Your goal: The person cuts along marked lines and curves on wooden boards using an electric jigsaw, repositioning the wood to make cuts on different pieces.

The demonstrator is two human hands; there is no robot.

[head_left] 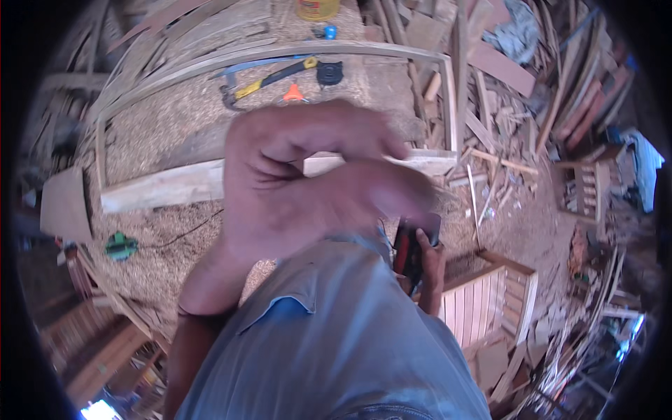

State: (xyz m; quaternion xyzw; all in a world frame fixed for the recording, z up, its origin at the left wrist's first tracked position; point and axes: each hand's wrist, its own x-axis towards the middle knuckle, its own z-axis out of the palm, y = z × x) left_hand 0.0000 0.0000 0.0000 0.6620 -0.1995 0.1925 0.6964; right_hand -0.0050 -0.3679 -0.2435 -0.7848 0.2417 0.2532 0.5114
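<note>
My left hand [301, 161] is raised close in front of the view, large and partly blurred. Its fingers curl toward the thumb with a gap between them, and nothing shows in the grasp. Lower down, beside my knee, my right hand [431, 255] grips a flat black and red object [411, 241] whose kind I cannot make out. Behind the left hand lies a long rectangular wooden frame [164, 187], partly hidden by it. Inside the frame are a yellow and black handled tool [276, 80], a black tape measure [329, 73] and an orange piece [293, 92].
Sawdust and shavings cover the floor [168, 262]. A green tool [120, 246] with a cord lies at the left. A slatted wooden piece [483, 304] stands at the lower right. Wood scraps [490, 105] pile up at the right, and a yellow container [317, 8] is at the top.
</note>
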